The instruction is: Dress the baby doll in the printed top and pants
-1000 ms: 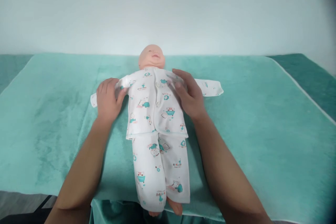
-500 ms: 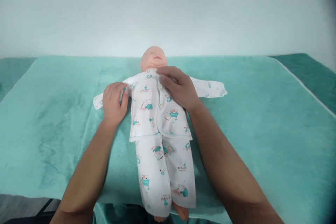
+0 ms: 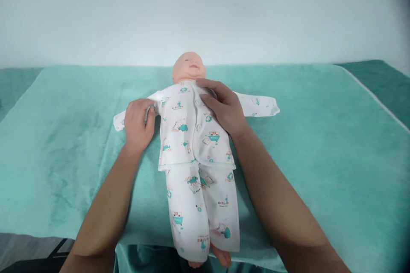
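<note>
A baby doll lies on its back, dressed in a white printed shirt with buttons down the front and matching trousers. Over the sleeved arm on the left, my left hand has its fingers curled, covering the middle of that sleeve. My right hand rests on the upper chest by the collar, fingers stretched and thumb apart, and hides part of the shirt front. Buttons show along the front edge. The other sleeve reaches out to the right. Bare feet stick out below the trousers.
A light green plush cloth spreads under the doll and hangs over the front edge. Darker green fabric shows at the right back. A pale wall stands behind. Grey floor is visible at the lower left.
The view has shifted slightly, so the doll's head sits a little higher in the picture. My right thumb has moved slightly along the shirt front; my left hand stays on the sleeve.
</note>
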A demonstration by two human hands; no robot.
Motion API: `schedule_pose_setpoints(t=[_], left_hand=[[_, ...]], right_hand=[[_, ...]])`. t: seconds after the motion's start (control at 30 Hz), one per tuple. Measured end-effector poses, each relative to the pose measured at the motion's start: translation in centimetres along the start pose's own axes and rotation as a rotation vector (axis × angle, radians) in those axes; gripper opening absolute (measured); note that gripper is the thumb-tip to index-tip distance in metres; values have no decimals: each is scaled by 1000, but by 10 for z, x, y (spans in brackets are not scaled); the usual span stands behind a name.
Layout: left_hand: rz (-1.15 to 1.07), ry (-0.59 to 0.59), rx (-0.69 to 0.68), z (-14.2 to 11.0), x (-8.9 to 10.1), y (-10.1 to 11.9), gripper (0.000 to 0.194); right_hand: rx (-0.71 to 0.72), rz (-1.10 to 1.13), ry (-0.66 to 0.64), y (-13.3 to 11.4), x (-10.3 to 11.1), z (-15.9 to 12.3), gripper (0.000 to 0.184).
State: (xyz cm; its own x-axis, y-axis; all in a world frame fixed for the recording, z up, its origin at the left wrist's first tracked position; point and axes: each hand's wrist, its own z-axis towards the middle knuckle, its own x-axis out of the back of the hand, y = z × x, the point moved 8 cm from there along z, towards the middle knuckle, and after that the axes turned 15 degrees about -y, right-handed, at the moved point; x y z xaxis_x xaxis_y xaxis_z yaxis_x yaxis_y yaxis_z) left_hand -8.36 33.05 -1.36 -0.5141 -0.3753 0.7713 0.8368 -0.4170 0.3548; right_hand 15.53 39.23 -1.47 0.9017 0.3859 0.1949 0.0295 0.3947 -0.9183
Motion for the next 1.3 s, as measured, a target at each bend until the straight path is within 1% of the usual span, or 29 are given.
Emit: schedule_pose_setpoints(t=[0.1,0.2,0.3,0.37,0.4,0.5,0.6,0.67,0.73,0.8,0.83,0.9,0.97,1.07,1.13,1.2,1.3], left_hand=[[-6,-2,4,-2,2,-2,23],[-21,12,32,-6,4,-6,26],[-80,15,102,-12,3,-10,27],[-131,-21,112,-21,-1,-5,28],[-152,-61,104,-27,-4,1,29],[-205,-224,104,-58,-11,24,30],[-279,-303,211,-108,-8,40,31],[-338,-308,290,-141,-3,45,29],[-420,-263,371,-167,4,45,28],[-517,-196,440,-183,8,40,29],[-554,-171,461,-186,8,38,30],[-568,-160,473,-186,8,36,29],[-510,-188,455,-181,6,37,26],[-425,-219,427,-177,5,40,26],[-397,-220,421,-177,5,40,27],[-376,-220,416,-177,5,41,27],[-355,-219,409,-177,5,41,27]], right_hand=[[12,-23,13,-1,0,-5,36],[14,-51,60,-1,-1,-18,39],[-15,-54,148,2,-1,-47,38],[-65,-37,200,6,-2,-74,38],[-101,-28,218,9,-2,-90,40],[-193,-19,252,11,-4,-141,42],[-207,-79,252,2,-13,-190,38],[-230,-110,257,-7,-22,-222,34],[-261,-79,321,-16,-33,-254,30],[-264,-44,395,-30,-46,-280,28],[-249,-57,390,-38,-56,-288,28],[-191,-178,312,-60,-80,-294,31],[-134,-389,228,-79,-105,-293,33],[-137,-679,193,-90,-131,-287,34],[-174,-774,217,-90,-137,-283,29],[-184,-824,231,-91,-141,-279,21],[-171,-855,200,-95,-145,-271,8]])
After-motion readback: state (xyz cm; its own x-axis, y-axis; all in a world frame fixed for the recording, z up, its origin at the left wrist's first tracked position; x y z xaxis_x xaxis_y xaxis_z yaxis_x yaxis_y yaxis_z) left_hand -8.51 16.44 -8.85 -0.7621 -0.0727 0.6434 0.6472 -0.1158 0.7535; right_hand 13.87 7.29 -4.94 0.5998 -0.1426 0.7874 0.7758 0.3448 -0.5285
